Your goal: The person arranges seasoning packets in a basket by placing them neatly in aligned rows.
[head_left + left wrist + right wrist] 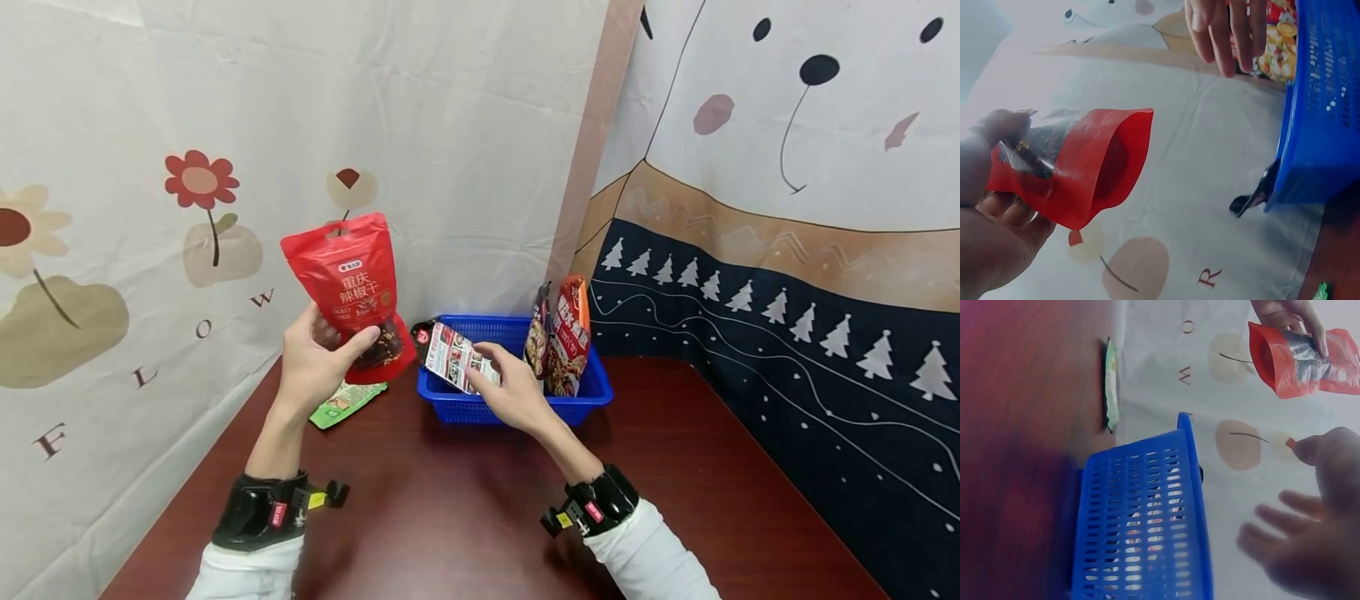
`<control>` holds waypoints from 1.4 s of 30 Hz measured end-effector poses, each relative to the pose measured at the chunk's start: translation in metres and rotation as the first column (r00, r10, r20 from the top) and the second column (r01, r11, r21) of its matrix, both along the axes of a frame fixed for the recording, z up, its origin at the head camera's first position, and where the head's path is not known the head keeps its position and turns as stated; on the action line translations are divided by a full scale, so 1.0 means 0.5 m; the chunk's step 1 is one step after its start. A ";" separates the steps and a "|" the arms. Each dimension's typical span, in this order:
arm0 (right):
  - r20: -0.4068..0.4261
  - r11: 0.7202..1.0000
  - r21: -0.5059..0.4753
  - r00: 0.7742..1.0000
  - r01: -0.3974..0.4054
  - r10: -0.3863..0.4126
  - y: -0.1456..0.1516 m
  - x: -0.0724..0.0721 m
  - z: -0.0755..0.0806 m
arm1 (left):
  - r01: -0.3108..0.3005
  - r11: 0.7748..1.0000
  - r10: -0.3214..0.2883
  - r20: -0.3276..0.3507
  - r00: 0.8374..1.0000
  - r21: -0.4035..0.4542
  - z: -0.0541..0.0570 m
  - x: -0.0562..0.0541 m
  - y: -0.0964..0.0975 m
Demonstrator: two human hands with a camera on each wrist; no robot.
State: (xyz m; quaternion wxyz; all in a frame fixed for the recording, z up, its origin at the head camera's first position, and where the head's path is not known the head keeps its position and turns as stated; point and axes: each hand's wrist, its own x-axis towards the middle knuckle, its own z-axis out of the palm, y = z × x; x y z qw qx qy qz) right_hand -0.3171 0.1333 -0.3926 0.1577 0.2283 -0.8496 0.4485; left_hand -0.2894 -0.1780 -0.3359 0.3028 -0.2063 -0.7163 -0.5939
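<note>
In the head view my left hand (311, 367) holds up a red stand-up pouch (356, 271) with a clear window, dark dried chillies showing inside. The left wrist view shows thumb and fingers round the pouch (1079, 181), its bottom end facing that camera. My right hand (517, 396) is over the front of a blue plastic basket (472, 410), fingers loosely spread with nothing between them. Beneath it a black-and-white printed packet (447, 357) leans over the basket's left side. From the right wrist view, the hand (1310, 531) stands apart from the basket rim (1194, 481).
An orange-red snack bag (572, 333) and a darker bag (537, 337) stand upright in the basket's right part. A green packet (348, 402) lies on the brown table (450, 500), left of the basket. Printed cloth walls (465, 150) border the table behind and at both sides.
</note>
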 end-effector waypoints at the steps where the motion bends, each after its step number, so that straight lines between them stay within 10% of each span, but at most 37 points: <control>1: -0.009 0.999 0.047 1.000 0.014 -0.014 -0.007 -0.006 0.005 | -0.011 1.000 0.011 0.000 1.000 0.002 0.000 0.000 -0.005; 12: 0.052 0.950 0.308 0.998 -0.052 0.038 -0.120 -0.085 0.026 | -0.041 0.999 0.041 0.001 0.999 0.014 -0.003 -0.001 -0.026; 24: 0.134 0.875 0.472 0.972 0.110 -0.195 -0.199 -0.127 0.001 | 0.006 1.000 -0.006 0.002 1.000 0.015 -0.001 -0.005 -0.017; 34: 0.070 0.824 0.521 0.951 0.223 -0.301 -0.206 -0.126 0.006 | 0.010 1.000 -0.010 0.020 1.000 0.001 0.002 -0.006 -0.012; 42: -0.158 0.795 0.532 0.957 0.291 -0.244 -0.194 -0.131 -0.009 | 0.012 1.000 -0.012 0.035 0.999 -0.005 -0.001 -0.004 -0.007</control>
